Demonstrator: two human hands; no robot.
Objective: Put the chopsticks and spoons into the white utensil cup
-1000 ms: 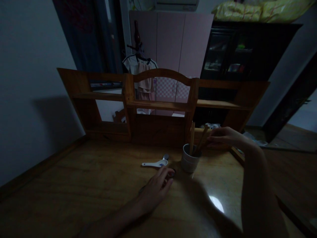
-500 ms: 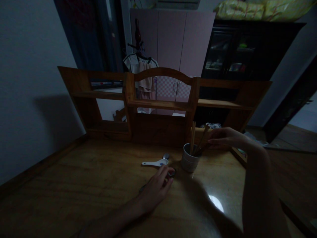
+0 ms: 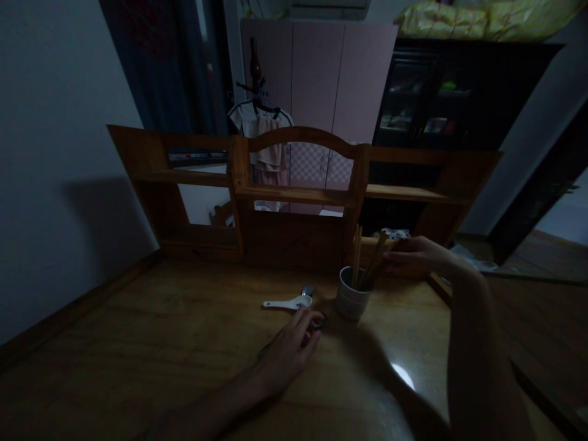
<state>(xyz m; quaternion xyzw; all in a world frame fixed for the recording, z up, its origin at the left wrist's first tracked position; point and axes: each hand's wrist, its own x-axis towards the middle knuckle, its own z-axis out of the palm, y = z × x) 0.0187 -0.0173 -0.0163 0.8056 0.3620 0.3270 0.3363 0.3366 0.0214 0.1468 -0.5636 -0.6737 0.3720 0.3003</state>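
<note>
My left hand (image 3: pixel 291 346) rests low over the tabletop, its fingers curled on a metal spoon (image 3: pixel 318 320). The spoon's bowl shows past my fingertips, its handle tip juts out on the other side, and the middle is covered by the hand. Just beyond lie a white ceramic spoon (image 3: pixel 287 304) and another metal spoon (image 3: pixel 309 290). A pale cup (image 3: pixel 351 300) stands upright to the right, with wooden chopsticks (image 3: pixel 357 254) leaning in it. Beside its rim, my right hand (image 3: pixel 411 252) pinches darker chopsticks that slant into the cup; dim light blurs the exact grip.
The wooden table (image 3: pixel 184 331) backs onto a wooden shelf rack (image 3: pixel 298 195). A wall (image 3: pixel 68 184) borders it on the left. Behind the rack stand a pink wardrobe (image 3: pixel 316 79), a coat stand with clothes (image 3: pixel 266 128) and a dark cabinet (image 3: pixel 482 98).
Hardly anything differs. My right hand and forearm have shifted very slightly to the left; my left hand stays over the spoon.
</note>
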